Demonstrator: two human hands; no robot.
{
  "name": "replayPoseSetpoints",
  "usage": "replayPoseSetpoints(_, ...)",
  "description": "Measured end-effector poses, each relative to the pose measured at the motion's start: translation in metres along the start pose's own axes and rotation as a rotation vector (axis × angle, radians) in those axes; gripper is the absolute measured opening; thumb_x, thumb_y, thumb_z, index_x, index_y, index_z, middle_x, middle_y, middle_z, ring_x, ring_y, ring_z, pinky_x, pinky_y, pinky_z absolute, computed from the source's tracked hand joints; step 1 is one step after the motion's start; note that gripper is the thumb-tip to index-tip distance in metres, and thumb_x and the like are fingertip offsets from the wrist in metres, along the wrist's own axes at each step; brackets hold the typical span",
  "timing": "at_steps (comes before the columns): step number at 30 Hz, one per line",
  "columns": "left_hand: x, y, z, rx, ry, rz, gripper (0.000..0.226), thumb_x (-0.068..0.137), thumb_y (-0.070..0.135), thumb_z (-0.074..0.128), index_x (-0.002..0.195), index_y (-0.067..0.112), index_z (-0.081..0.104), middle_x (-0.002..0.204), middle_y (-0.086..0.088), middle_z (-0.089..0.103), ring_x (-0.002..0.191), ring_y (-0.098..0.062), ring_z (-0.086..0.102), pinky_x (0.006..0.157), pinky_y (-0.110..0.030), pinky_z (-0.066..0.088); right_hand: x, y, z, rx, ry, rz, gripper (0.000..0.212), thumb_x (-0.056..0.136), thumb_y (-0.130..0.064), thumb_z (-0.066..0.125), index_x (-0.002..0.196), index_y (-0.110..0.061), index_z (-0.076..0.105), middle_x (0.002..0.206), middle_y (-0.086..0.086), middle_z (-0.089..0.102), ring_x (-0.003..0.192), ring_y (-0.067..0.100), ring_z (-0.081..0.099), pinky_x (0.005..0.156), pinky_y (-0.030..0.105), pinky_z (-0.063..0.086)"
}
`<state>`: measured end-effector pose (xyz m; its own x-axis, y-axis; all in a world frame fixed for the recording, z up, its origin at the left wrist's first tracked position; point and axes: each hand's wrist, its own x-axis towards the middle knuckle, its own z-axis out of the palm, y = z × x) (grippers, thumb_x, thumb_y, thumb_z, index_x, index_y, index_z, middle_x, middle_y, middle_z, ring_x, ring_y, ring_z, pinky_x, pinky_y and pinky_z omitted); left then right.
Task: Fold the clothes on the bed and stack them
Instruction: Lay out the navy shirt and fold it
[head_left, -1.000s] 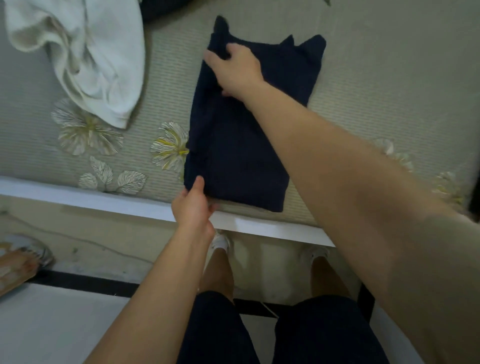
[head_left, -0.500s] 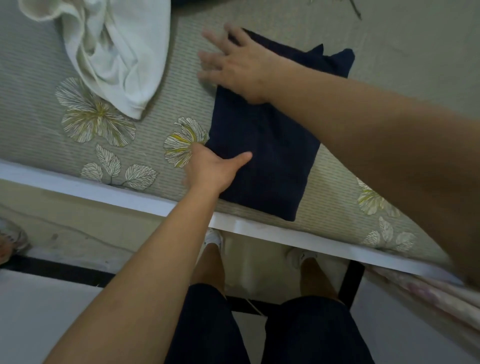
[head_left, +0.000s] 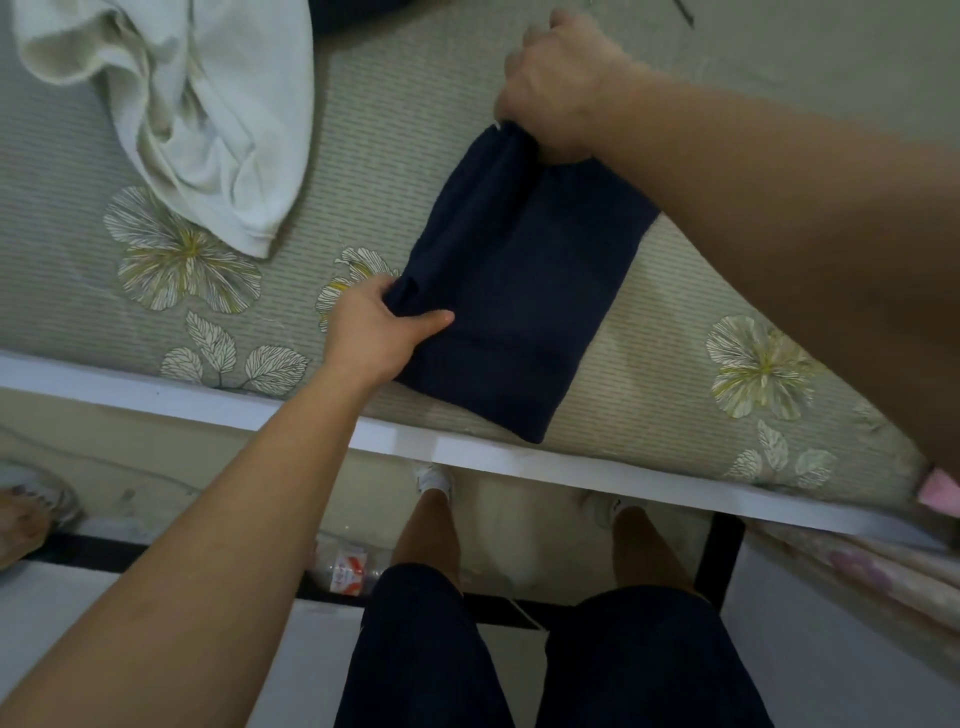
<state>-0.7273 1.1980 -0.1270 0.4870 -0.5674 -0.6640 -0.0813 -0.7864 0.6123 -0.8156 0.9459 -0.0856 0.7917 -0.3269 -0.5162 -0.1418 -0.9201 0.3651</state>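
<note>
Hands clamped on one folded navy garment (head_left: 519, 291): the right hand (head_left: 561, 88) fists its bunched far end, and the left hand (head_left: 379, 332) pinches its left long edge, thumb on top. On the bed's floral mat (head_left: 405, 156), the garment's long axis runs from the near edge away, leaning right, its near corner just beside the white frame rail (head_left: 260, 405). A crumpled white garment (head_left: 208, 119) lies toward the far-left corner, with bare mat between.

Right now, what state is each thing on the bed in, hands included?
navy-blue folded garment: folded into a rectangle, lying on the floral mat.
white cloth garment: unfolded, bunched up, apart from the navy one.
left hand: grips the navy garment's left edge.
right hand: grips its far end.
</note>
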Motion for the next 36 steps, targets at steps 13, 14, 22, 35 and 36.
replayPoseSetpoints(13,-0.028,0.172,-0.048,0.820,0.178,0.830,0.035,0.081,0.022,0.074,0.116,0.019,0.068,0.097,-0.013,0.054,0.094,-0.037,0.053,0.069,-0.040,0.040,-0.192,0.075,0.024,0.656,0.189,0.548,0.032,0.088,-0.041,0.065,0.106,-0.014,0.061,0.094,0.015,0.062,0.089,0.038,0.061,0.070,0.041,0.044)
replayPoseSetpoints(14,-0.037,0.189,-0.047,0.816,0.122,0.843,0.037,0.080,0.024,0.076,0.116,0.019,0.069,0.095,-0.013,0.053,0.091,-0.036,0.054,0.072,-0.043,0.044,-0.212,0.077,0.024,0.720,0.179,0.596,0.032,0.088,-0.045,0.065,0.103,-0.017,0.062,0.089,0.012,0.061,0.087,0.037,0.062,0.068,0.039,0.042)
replayPoseSetpoints(22,-0.134,0.336,-0.002,0.654,-0.277,0.854,0.028,0.077,0.018,0.084,0.101,0.018,0.070,0.089,-0.002,0.067,0.075,-0.010,0.059,0.065,-0.025,0.046,-0.397,0.086,0.007,1.057,0.209,0.980,0.029,0.078,-0.050,0.074,0.086,-0.028,0.057,0.084,0.002,0.064,0.086,0.030,0.063,0.074,0.040,0.053)
replayPoseSetpoints(35,-0.241,0.437,0.217,0.673,-0.701,1.072,0.028,0.086,0.006,0.073,0.105,0.026,0.067,0.086,0.013,0.063,0.074,0.007,0.060,0.059,0.000,0.040,-0.631,0.041,0.098,1.153,0.266,1.592,0.034,0.076,-0.060,0.069,0.075,-0.029,0.055,0.081,-0.002,0.064,0.087,0.031,0.062,0.064,0.034,0.041)
replayPoseSetpoints(36,-0.244,0.443,0.239,0.709,-0.720,1.091,0.029,0.087,0.003,0.071,0.106,0.025,0.068,0.087,0.012,0.064,0.078,0.002,0.060,0.061,0.001,0.040,-0.641,0.036,0.111,1.194,0.257,1.625,0.033,0.075,-0.060,0.069,0.078,-0.029,0.057,0.078,-0.004,0.061,0.087,0.029,0.062,0.065,0.034,0.041)
